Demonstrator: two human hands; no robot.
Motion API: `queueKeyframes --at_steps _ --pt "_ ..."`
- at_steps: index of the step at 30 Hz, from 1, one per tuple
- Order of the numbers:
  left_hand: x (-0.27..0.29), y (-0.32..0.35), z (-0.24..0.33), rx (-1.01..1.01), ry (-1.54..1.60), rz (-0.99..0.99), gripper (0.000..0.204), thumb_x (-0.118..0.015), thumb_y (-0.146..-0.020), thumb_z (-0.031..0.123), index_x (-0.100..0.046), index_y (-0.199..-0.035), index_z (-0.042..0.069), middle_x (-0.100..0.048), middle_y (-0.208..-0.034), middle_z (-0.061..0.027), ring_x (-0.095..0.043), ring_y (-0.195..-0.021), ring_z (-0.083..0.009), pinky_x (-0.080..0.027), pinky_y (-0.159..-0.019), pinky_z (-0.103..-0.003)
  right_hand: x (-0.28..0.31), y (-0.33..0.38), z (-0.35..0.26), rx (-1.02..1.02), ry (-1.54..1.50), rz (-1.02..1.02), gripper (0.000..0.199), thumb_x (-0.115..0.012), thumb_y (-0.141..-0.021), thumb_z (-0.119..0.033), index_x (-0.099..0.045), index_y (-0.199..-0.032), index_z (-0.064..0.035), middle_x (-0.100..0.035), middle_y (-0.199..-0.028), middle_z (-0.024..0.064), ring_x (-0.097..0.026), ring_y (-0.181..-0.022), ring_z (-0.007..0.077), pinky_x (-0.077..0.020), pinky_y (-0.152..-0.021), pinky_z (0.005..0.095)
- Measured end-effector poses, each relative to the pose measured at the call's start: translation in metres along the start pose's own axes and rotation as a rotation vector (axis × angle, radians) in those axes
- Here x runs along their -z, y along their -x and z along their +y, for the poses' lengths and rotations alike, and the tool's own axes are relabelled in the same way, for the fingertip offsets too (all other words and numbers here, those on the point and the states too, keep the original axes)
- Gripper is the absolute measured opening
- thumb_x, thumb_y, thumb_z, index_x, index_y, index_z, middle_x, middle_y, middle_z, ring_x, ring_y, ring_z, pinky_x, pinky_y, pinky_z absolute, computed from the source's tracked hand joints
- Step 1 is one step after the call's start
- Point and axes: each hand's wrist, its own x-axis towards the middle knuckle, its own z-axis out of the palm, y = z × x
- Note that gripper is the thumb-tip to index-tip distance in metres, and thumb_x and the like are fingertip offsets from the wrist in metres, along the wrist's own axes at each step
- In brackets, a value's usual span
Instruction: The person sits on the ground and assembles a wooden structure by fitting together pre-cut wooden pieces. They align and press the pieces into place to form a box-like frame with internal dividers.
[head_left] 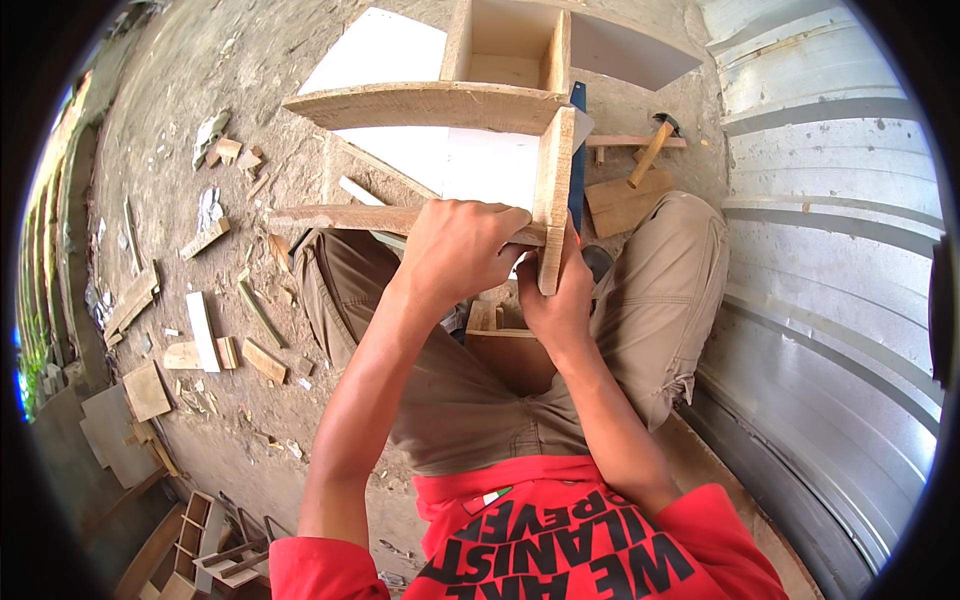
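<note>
Fingers [485, 214] of the left hand [447, 248] curl over the near wooden rail [335, 217], gripping it close to its right end; the knuckles face upward. The right hand [562, 300] clasps the lower end of the upright end board [554, 180], thumb on its left, other fingers on its right. The left forearm rises from 7 o'clock, the right from 5 o'clock, converging at the joint of rail and board. The wooden frame [430, 100] containing both pieces extends toward 12 o'clock. Outward lie a hammer [648, 158] at 1 o'clock, corrugated metal sheeting [830, 240] at 3, and wood offcuts [205, 340] at 8, on the ground.
</note>
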Motion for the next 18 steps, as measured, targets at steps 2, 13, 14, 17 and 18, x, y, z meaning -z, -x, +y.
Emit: queueKeyframes --at_steps 2,13,14,17,18 --pt "0.0012 -0.0008 0.0005 0.000 -0.015 -0.002 0.021 -0.075 -0.075 0.018 -0.076 -0.096 0.016 -0.074 -0.080 -0.0080 -0.071 -0.072 -0.0298 -0.055 -0.062 -0.040 0.0000 0.0008 0.0007 -0.026 -0.022 -0.013 0.076 -0.061 -0.082 0.009 -0.034 -0.153 0.0035 -0.064 -0.124 0.0269 -0.069 -0.109 0.0340 -0.0560 -0.088 0.0394" --pt "0.0004 -0.0003 0.0033 0.000 0.025 0.042 0.020 -0.074 -0.073 0.014 -0.074 -0.093 0.015 -0.073 -0.080 -0.0064 -0.070 -0.070 -0.0300 -0.055 -0.060 -0.040 0.0021 0.0010 0.0047 -0.038 0.011 -0.046 0.078 -0.061 -0.081 0.009 -0.033 -0.153 0.0028 -0.060 -0.129 0.0294 -0.066 -0.112 0.0413 -0.0549 -0.089 0.0415" --pt "0.0003 0.0001 0.0037 -0.009 0.040 0.051 0.020 -0.073 -0.072 0.013 -0.073 -0.092 0.014 -0.073 -0.080 -0.0063 -0.070 -0.070 -0.0299 -0.055 -0.060 -0.040 0.0028 0.0017 0.0036 -0.047 0.015 -0.050 0.078 -0.061 -0.081 0.009 -0.033 -0.153 0.0029 -0.060 -0.129 0.0296 -0.066 -0.113 0.0414 -0.0549 -0.089 0.0416" --pt "0.0011 0.0001 0.0029 -0.015 0.048 0.063 0.024 -0.072 -0.070 0.010 -0.073 -0.094 0.013 -0.074 -0.082 -0.0057 -0.070 -0.071 -0.0287 -0.055 -0.060 -0.039 0.0032 -0.0004 -0.0001 -0.084 0.001 -0.074 0.078 -0.061 -0.081 0.008 -0.032 -0.153 0.0043 -0.057 -0.134 0.0302 -0.063 -0.117 0.0417 -0.0536 -0.093 0.0423" --pt "0.0009 0.0006 0.0039 -0.010 0.049 0.062 0.025 -0.072 -0.070 0.010 -0.073 -0.095 0.013 -0.074 -0.083 -0.0056 -0.071 -0.072 -0.0284 -0.055 -0.060 -0.039 0.0033 0.0006 0.0011 -0.080 0.023 -0.074 0.078 -0.061 -0.081 0.008 -0.031 -0.153 0.0046 -0.056 -0.135 0.0302 -0.063 -0.118 0.0417 -0.0533 -0.094 0.0423"
